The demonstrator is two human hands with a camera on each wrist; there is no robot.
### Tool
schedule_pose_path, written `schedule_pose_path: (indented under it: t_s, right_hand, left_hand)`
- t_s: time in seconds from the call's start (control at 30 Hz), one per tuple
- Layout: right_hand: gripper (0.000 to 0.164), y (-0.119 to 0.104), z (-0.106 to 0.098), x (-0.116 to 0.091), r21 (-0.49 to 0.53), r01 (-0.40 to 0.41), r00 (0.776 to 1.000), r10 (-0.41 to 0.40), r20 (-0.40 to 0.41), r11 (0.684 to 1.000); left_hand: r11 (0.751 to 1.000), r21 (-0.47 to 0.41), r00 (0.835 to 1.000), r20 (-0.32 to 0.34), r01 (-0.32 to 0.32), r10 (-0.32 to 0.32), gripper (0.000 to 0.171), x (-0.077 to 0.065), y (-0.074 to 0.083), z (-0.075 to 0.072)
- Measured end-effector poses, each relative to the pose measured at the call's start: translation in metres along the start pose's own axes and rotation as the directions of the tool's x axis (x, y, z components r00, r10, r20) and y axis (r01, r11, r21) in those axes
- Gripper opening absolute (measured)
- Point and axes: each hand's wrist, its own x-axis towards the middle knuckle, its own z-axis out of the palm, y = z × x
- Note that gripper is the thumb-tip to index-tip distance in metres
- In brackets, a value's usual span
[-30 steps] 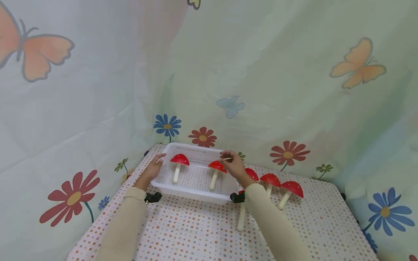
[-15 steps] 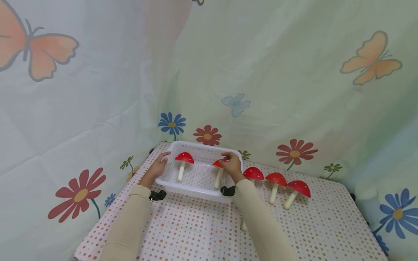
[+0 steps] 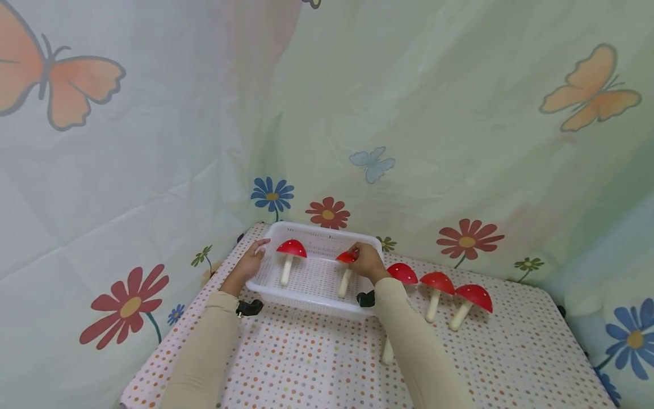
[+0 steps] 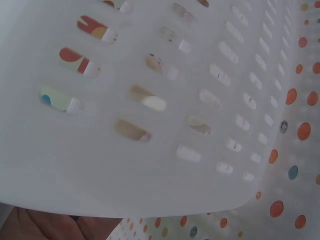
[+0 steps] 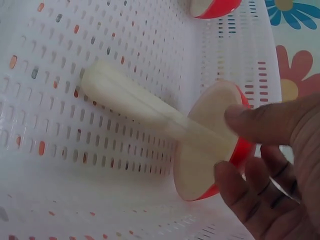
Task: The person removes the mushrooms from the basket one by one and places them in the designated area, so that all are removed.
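Note:
A white perforated plastic basket [image 3: 311,303] stands on the table with two toy mushrooms lying in it. My left hand [image 3: 248,266] grips its left rim; in the left wrist view, the basket wall [image 4: 100,170] covers most of that hand [image 4: 55,226]. At the basket's right side, my right hand [image 3: 368,262] pinches the red cap of one mushroom [image 3: 345,283]. In the right wrist view, the thumb lies at the edge of the cap [image 5: 205,125], other fingers around it. Its cream stem slants over the basket floor. The other mushroom [image 3: 292,249] lies to the left, untouched.
Right of the basket lie three more red-capped mushrooms, a near one [image 3: 402,273], a middle one [image 3: 437,282] and a far one [image 3: 475,296]. Under my right forearm shows another cream stem [image 3: 387,352]. A dotted cloth [image 3: 296,363] covers the table; a printed curtain hangs behind.
My right hand has come from above the basket's right rim onto the mushroom's cap and now pinches it. The left hand stays on the rim. The head view has shifted slightly.

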Motion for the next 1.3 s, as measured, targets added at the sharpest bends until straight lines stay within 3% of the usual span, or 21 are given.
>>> schedule_pose_path:
  t_s: [0.4, 0.97, 1.13, 1.3]
  right_hand:
    - [0.023, 0.0050, 0.0015, 0.0036, -0.113, -0.047, 0.999, 0.046, -0.014, 0.992]
    - [0.008, 0.0022, -0.0023, 0.0000, -0.069, -0.089, 0.994, 0.084, -0.068, 0.994]
    - [0.009, 0.0047, -0.0031, 0.0005, -0.047, -0.044, 0.995, 0.039, -0.091, 0.998]
    - [0.012, 0.0055, -0.0049, 0.0004, -0.025, 0.020, 0.984, -0.024, -0.175, 0.999]
  left_hand:
    - [1.000, -0.019, 1.000, -0.004, 0.000, 0.000, 0.042, 0.0012, 0.0033, 0.0035]
    - [1.000, -0.008, 1.000, -0.003, -0.027, 0.027, 0.042, 0.0004, 0.0044, 0.0019]
    - [1.000, -0.005, 1.000, -0.007, -0.024, 0.024, 0.042, 0.0008, 0.0028, 0.0016]
    - [1.000, 0.004, 1.000, -0.007, -0.017, 0.017, 0.042, 0.0018, 0.0005, 0.0011]
